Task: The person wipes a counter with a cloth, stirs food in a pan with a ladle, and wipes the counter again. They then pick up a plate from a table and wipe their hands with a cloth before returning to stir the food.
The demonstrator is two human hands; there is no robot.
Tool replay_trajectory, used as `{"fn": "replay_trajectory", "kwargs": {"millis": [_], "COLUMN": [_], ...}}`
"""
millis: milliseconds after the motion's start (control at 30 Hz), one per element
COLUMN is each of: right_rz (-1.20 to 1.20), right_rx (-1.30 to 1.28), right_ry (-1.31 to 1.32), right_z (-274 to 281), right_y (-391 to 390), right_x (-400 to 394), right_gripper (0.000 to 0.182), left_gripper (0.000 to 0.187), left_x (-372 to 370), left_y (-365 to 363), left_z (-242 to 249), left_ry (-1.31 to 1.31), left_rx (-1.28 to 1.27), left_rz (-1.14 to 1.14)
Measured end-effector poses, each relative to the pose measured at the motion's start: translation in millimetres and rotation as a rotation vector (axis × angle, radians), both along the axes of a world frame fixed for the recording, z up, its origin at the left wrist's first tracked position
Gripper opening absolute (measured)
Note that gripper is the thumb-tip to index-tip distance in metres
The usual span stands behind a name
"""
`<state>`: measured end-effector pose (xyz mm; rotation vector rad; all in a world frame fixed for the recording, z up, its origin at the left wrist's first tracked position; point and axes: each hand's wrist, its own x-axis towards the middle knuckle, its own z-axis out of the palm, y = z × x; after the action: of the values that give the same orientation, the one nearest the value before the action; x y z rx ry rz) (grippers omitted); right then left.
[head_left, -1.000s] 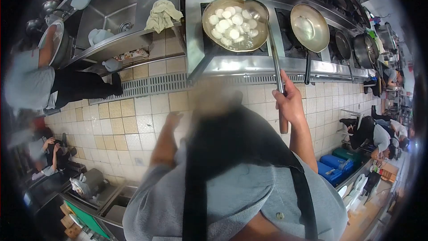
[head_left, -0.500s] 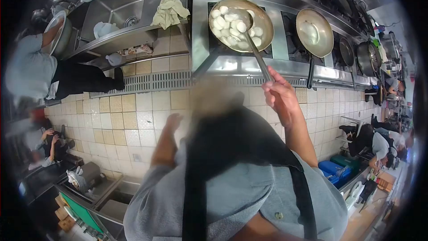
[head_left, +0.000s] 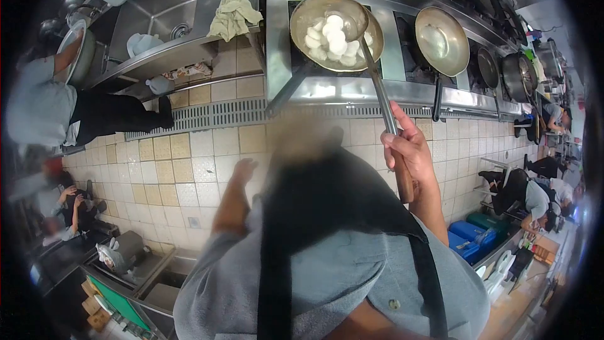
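Note:
My right hand [head_left: 410,150] is closed around the handle of a long metal ladle [head_left: 381,91], which ends in a brown grip. The ladle's bowl lies in a wide pan [head_left: 302,14] on the stove, at the far side of several round white pieces [head_left: 336,39]. Cloudy liquid shows around the pieces. That pan's dark handle [head_left: 286,93] points toward me at the left. My left hand [head_left: 245,170] hangs low over the tiled floor, holding nothing, its fingers partly spread and slightly blurred.
A second pan [head_left: 442,41] with a little liquid stands to the right, beside more pans. A cloth [head_left: 234,17] lies on the sink's edge [head_left: 189,39] at the left. One person [head_left: 44,101] works at the far left; others [head_left: 535,201] are at the right.
My right hand has moved slightly right and toward me along the ladle, and its brown grip now shows. The ladle's bowl has shifted within the pan, and the white pieces are bunched together.

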<state>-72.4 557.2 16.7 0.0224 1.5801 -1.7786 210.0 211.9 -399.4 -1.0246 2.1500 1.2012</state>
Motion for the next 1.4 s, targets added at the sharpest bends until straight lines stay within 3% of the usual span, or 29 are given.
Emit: {"fn": "replay_trajectory", "kwargs": {"millis": [67, 133, 233, 367, 433, 467, 533, 567, 633, 733, 767, 833, 967, 1033, 1133, 1233, 1267, 1333, 1400], "right_rz": [0.021, 0.043, 0.075, 0.164, 0.175, 0.173, 0.174, 0.154, 0.137, 0.085, 0.051, 0.016, -0.017, -0.006, 0.025, -0.024, -0.026, -0.169, -0.166], "right_rx": [0.012, 0.023, 0.089, 0.207, 0.252, 0.298, 0.342, 0.363, 0.385, 0.396, 0.415, 0.443, 0.467, 0.421, 0.304, 0.136, 0.135, -0.17, -0.243], "right_ry": [0.038, 0.077, 0.105, 0.163, 0.171, 0.209, 0.247, 0.266, 0.285, 0.309, 0.346, 0.411, 0.45, 0.369, 0.195, 0.03, 0.03, -0.22, -0.261], "right_z": [1, 2, 4, -10, -22, -28, -32, -33, -31, -26, -26, -31, -34, -33, -34, -30, -27, -21, -24], "right_y": [2, 4, 6, 8, 9, 9, 9, 9, 8, 6, 5, 7, 2, -2, -5, -5, -5, -5, -3], "right_x": [2, 4, 7, 8, 7, 6, 5, 5, 4, 3, 1, -5, -12, -12, -14, -15, -15, -13, -14], "right_gripper": [0.072, 0.071, 0.071, 0.071, 0.07, 0.069, 0.068, 0.068, 0.067, 0.066, 0.066, 0.066, 0.066, 0.067, 0.071, 0.068, 0.068, 0.061, 0.058], "left_gripper": [0.049, 0.049, 0.048, 0.048, 0.044, 0.044, 0.04, 0.04, 0.041, 0.041, 0.041, 0.042, 0.046, 0.037, 0.048, 0.047, 0.047, 0.049, 0.051], "left_x": [-2, -7, -18, -21, -14, -21, -34, -28, -21, -11, -14, -21, -13, -9, -15, 9, 1, -12, -13], "left_y": [-2, -5, -4, -8, -12, -8, -2, -4, -10, -14, -11, -4, -8, -10, -11, -18, -14, -9, -9], "left_z": [-5, -3, 8, 2, -15, 3, 34, 23, 11, 7, 10, 16, 17, 12, 31, -46, -27, -5, 0], "left_ry": [0.004, 0.114, 0.01, 0.02, 0.175, 0.175, -0.075, -0.076, 0.054, 0.207, 0.206, -0.095, -0.097, 0.083, 0.04, 0.197, 0.197, -0.006, 0.028], "left_rx": [0.026, -0.1, -0.028, -0.053, -0.198, -0.197, -0.008, -0.009, -0.218, -0.292, -0.291, 0.005, 0.014, -0.245, -0.158, -0.276, -0.276, -0.028, -0.008], "left_rz": [0.026, -0.151, -0.014, -0.052, -0.255, -0.256, -0.057, -0.055, -0.415, -0.59, -0.588, 0.005, -0.167, -0.52, -0.569, -0.385, -0.387, -0.041, 0.001]}}
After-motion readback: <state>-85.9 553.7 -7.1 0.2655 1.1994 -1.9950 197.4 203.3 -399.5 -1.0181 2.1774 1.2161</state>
